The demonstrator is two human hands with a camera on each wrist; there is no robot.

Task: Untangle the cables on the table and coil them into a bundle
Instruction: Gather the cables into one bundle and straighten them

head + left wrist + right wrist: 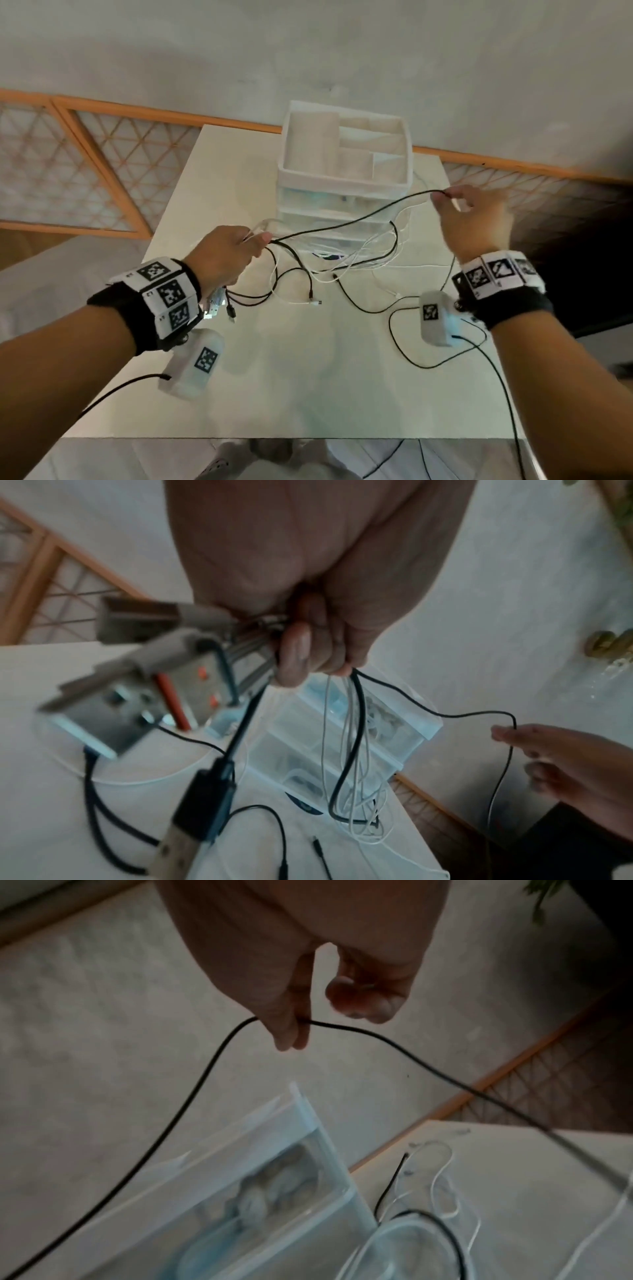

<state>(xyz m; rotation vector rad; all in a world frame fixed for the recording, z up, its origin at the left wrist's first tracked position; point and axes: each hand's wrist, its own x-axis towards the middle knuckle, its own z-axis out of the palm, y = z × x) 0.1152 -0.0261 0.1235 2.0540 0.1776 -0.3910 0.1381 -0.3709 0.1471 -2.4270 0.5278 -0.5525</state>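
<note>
Left hand (pixel 226 255) fingers (pixel 294 653) clench the gathered cables (pixel 342 260), right hand (pixel 474 219) fingers (pixel 291 1026) pinch one black cable (pixel 346 224) spanning between them above the surface (pixel 291 377); recommended: draw it rightward slowly, left grip firm, watching loops beneath for snags.

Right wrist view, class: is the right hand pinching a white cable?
No: the right hand pinches a black cable between its fingertips, while the white cables lie loose on the table.
</note>
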